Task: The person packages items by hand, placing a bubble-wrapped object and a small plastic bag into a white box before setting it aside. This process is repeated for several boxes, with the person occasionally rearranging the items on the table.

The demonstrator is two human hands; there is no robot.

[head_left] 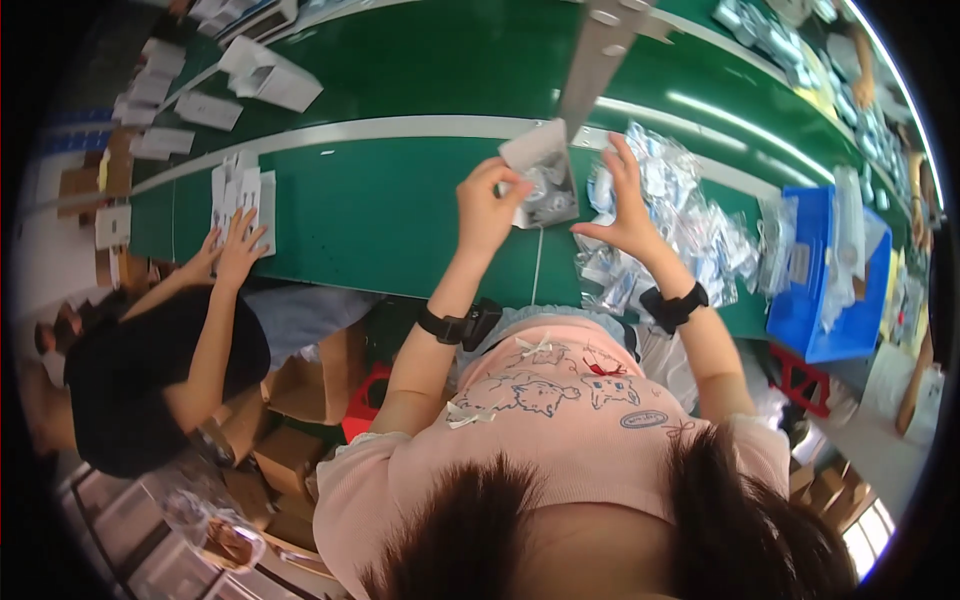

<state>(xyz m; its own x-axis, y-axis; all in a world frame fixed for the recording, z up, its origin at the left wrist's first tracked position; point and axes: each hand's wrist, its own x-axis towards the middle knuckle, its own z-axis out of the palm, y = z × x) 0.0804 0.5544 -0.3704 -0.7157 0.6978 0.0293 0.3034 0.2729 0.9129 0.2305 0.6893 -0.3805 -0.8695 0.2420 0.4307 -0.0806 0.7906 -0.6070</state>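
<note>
A heap of clear plastic bags [690,225] lies on the green bench [400,210] just right of the hands; a blue crate [815,300] stands further right. A co-worker's hands [235,250] rest on white cartons [240,190] at left. The small open white box [545,175] sits between both hands. The left hand [490,205] pinches its near edge, fingers curled. The right hand [625,205] is spread open, fingertips beside the box; contact cannot be confirmed.

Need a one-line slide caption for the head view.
Left hand holds a small white box over the green table; right hand hovers by clear bagged parts.
</note>
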